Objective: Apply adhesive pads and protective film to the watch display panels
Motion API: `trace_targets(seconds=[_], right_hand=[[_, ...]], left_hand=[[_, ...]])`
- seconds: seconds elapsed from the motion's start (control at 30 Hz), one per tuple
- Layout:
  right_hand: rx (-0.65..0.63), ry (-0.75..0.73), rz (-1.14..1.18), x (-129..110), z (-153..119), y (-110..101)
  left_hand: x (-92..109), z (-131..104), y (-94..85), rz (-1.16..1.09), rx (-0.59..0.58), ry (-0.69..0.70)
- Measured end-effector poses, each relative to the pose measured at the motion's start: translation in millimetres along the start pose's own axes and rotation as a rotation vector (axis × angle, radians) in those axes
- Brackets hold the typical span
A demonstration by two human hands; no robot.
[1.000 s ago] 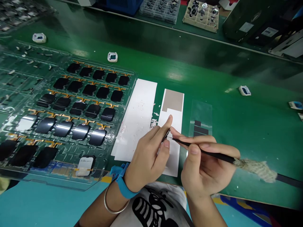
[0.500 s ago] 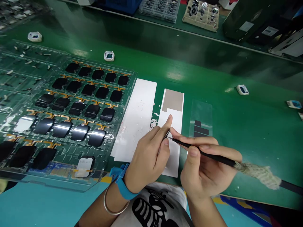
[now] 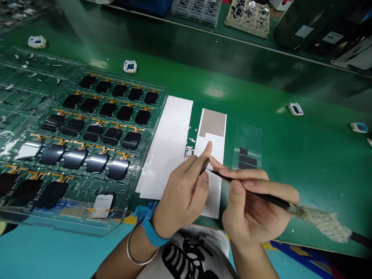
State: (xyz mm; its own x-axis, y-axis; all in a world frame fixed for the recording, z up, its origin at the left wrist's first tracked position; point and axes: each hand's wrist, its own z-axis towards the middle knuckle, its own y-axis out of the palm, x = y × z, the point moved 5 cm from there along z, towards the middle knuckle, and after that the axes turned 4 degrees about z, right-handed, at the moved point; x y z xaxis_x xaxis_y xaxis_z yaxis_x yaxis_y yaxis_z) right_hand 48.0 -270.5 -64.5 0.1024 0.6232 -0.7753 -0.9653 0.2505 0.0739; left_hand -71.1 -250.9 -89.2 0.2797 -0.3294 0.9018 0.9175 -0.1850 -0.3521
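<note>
My left hand (image 3: pixel 186 190), with a blue wrist strap, is closed with a thin dark-edged piece (image 3: pixel 204 166) pinched between thumb and index finger; most of it is hidden behind the fingers. In my right hand (image 3: pixel 255 209) is a slim black pointed tool (image 3: pixel 270 198), held like a pen. Pale wrapping (image 3: pixel 322 223) covers its rear part. The tool's fine tip meets the dark-edged piece near my left fingertips. Beneath both hands lies a white backing sheet (image 3: pixel 213 193) with a grey-beige patch (image 3: pixel 213 123) on its upper part.
A clear tray (image 3: pixel 95 224) of black square screens (image 3: pixel 108 109) with orange flex cables fills the left. White sheets (image 3: pixel 171 135) with scraps lie beside it. Right of my hands is a clear film (image 3: pixel 250 135) with dark strips. Small white-framed parts (image 3: pixel 130 66) dot the green bench (image 3: pixel 319 162).
My hands hold nearly the same pose. The rear of the black tool has swung slightly down and right; the background has shifted a little with the camera.
</note>
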Motion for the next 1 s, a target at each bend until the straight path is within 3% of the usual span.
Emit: trace_targets(seconds=[0.23,0.5,0.9,1.0], right_hand=[[0.033,-0.032,0.031,0.2,-0.5,0.2],[0.049,0.04,0.074,-0.7,3.4,-3.5],[-0.008,0.0,-0.031,-3.2,1.0,2.6],[0.024,0.014,-0.059,-6.0,-0.5,-6.4]], left_hand=[[-0.8,-0.4,-0.3,0.003,-0.006,-0.015],[-1.0,0.6,0.3,0.05,0.018,0.027],[-2.6,2.9,0.7,0.033,-0.014,0.001],[4.6,3.4,3.7,0.048,-0.006,-0.004]])
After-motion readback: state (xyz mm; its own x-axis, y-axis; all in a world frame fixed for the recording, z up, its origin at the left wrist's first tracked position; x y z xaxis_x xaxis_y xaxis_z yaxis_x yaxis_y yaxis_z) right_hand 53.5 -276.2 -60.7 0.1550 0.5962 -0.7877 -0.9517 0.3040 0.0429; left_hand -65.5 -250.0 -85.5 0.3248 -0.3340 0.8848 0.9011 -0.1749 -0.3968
